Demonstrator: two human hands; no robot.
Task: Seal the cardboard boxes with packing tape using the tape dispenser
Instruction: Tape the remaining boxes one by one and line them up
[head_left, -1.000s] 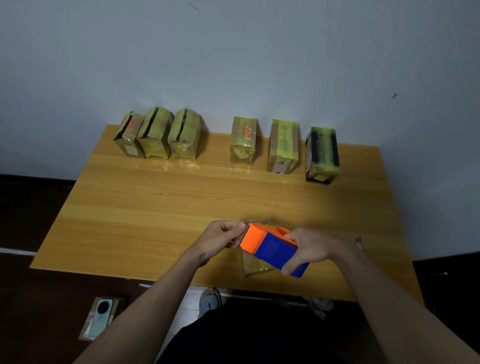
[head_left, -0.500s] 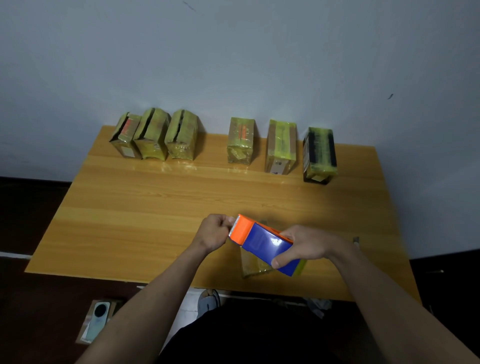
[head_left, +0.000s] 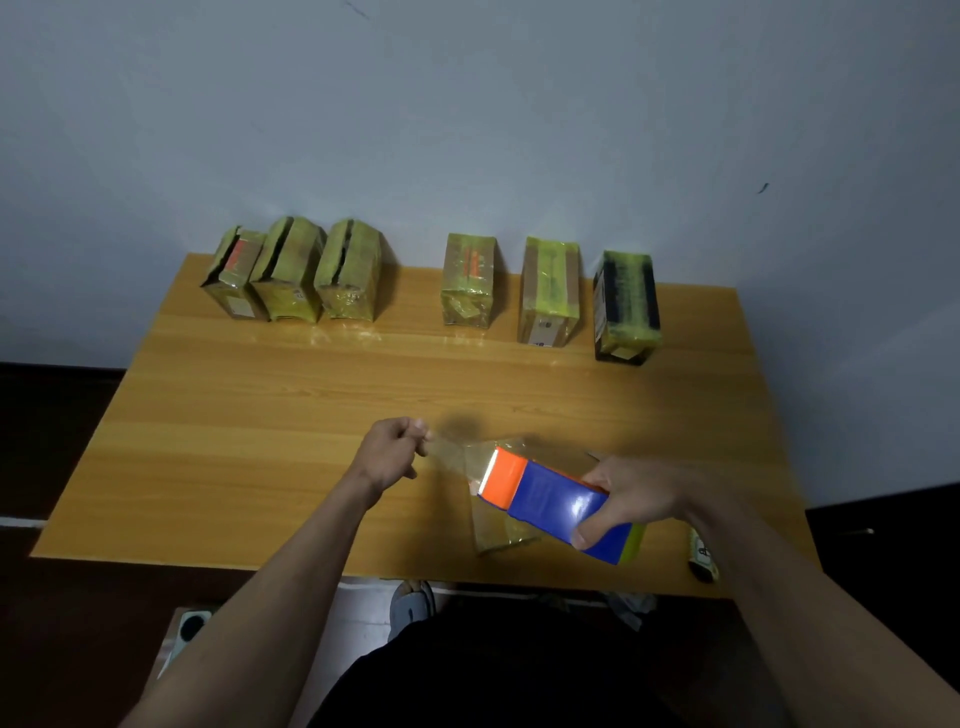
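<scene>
My right hand (head_left: 631, 499) grips a blue tape dispenser with an orange front end (head_left: 550, 501), held low over the near part of the table. My left hand (head_left: 395, 452) pinches the free end of a clear tape strip (head_left: 452, 452) that stretches from the dispenser's orange end to my fingers. A shiny yellowish flat piece (head_left: 498, 530) lies on the table under the dispenser; what it is I cannot tell. Along the back edge stand three boxes with open top slits (head_left: 291, 275) at the left and three taped boxes (head_left: 550, 291) at the right.
The wooden table (head_left: 260, 415) stands against a grey wall. A small black and yellow object (head_left: 701, 558) lies by the near right edge. On the dark floor below are a phone-like item (head_left: 192, 623) and a sandalled foot (head_left: 413, 605).
My left hand has drawn a length of tape out leftward. My right hand has carried the dispenser to the right, so the two hands are farther apart.
</scene>
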